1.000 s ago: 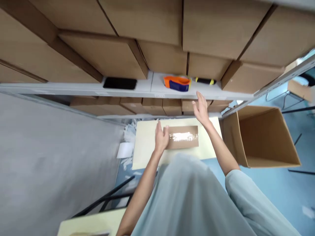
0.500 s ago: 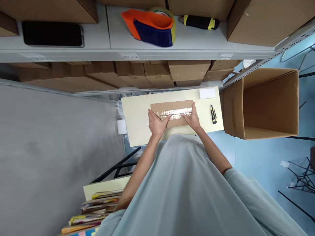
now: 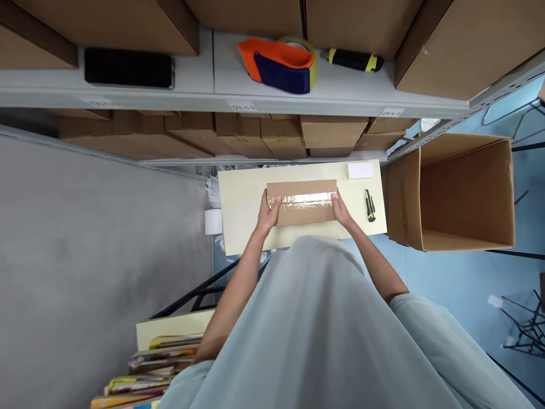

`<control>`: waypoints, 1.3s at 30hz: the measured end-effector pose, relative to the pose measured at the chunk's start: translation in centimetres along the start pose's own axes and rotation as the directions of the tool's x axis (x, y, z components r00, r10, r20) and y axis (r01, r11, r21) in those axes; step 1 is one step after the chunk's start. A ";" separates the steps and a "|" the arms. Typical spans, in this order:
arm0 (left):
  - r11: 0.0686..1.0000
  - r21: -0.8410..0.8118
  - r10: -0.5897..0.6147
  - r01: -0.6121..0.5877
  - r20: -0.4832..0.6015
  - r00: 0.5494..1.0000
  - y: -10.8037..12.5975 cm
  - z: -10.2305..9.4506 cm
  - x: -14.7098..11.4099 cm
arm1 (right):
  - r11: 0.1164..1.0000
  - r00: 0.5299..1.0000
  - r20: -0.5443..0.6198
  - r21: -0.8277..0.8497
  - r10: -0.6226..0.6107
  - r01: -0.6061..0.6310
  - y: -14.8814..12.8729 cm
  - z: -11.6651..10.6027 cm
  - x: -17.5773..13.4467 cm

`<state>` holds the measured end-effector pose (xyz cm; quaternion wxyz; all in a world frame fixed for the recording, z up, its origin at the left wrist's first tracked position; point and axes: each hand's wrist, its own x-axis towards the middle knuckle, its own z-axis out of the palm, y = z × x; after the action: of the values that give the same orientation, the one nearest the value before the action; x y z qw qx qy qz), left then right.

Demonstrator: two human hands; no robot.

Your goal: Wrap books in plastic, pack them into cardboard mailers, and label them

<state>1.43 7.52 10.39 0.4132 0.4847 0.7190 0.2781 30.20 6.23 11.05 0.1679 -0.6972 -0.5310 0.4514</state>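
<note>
Between my two hands is a brown cardboard box (image 3: 304, 216), with a shiny strip of clear packing tape (image 3: 304, 200) running along the middle of its top. My left hand (image 3: 268, 213) grips the box's left end, its thumb on the top near the tape. At the opposite end, my right hand (image 3: 340, 209) is closed on the edge, thumb at the tape's right end. The box is at a pale yellow tabletop (image 3: 242, 227); whether it rests there or is slightly raised I cannot tell. A yellow-and-black utility knife (image 3: 370, 205) lies right of my right hand.
White labels (image 3: 360, 170) lie at the table's back right. A large open carton (image 3: 404, 199) stands to the right. The shelf (image 3: 187, 76) above holds a phone (image 3: 129, 68), an orange-and-blue tape dispenser (image 3: 281, 67) and another utility knife (image 3: 355, 59). A white roll (image 3: 213, 221) sits left of the table.
My thumbs have moved outward from the middle of the tape towards the box's ends. Both hands now hold the box by its two ends. The camera view has shifted slightly.
</note>
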 end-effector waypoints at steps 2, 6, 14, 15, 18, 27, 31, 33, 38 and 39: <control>0.999 0.039 0.022 -0.022 -0.005 1.000 0.8 -0.2 -0.4 | 0.996 1.000 0.011 -0.085 0.003 -0.002 -0.4 -0.7 -0.2; 0.994 0.110 -0.006 0.011 -0.049 0.999 1.2 -0.7 -1.3 | 0.980 0.998 -0.062 -0.200 -0.028 0.015 -0.9 -1.5 -1.1; 0.979 -0.169 0.100 -0.113 -0.087 0.991 -0.1 -1.5 -3.8 | 0.955 0.934 -0.202 -0.064 -0.296 0.289 0.0 -2.5 -3.5; 0.966 -0.216 0.121 -0.142 -0.108 0.987 -0.3 -1.3 -4.1 | 0.945 0.919 -0.224 -0.050 -0.325 0.323 0.2 -2.7 -3.7; 0.941 -0.302 0.114 -0.151 -0.138 0.984 -1.3 0.0 -5.0 | 0.933 0.893 -0.282 -0.028 -0.351 0.357 1.6 -2.7 -4.2; 0.939 -0.344 -0.035 0.007 -0.073 0.997 -5.2 2.0 -6.9 | 0.969 0.944 -0.291 0.135 -0.159 0.205 5.9 -0.2 -6.7; 0.943 -0.322 -0.107 0.088 -0.041 0.993 -6.7 2.1 -7.0 | 0.982 0.963 -0.241 0.120 -0.116 0.148 6.7 1.0 -7.8; 0.948 -0.293 -0.130 0.121 -0.009 0.992 -7.3 2.1 -6.9 | 0.986 0.972 -0.214 0.108 -0.101 0.126 7.1 1.6 -8.0; 0.975 -0.152 -0.154 0.164 0.071 0.985 -8.1 2.2 -6.8 | 0.996 0.986 -0.167 0.076 -0.029 0.042 8.1 2.3 -7.9; 0.978 -0.122 -0.158 0.167 0.080 0.984 -8.2 2.2 -6.9 | 0.998 0.987 -0.161 0.067 -0.010 0.021 8.3 2.4 -7.8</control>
<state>0.83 -1.95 4.91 0.4897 0.4063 0.7220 0.2718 32.89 -4.44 7.37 0.2374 -0.7209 -0.5054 0.4105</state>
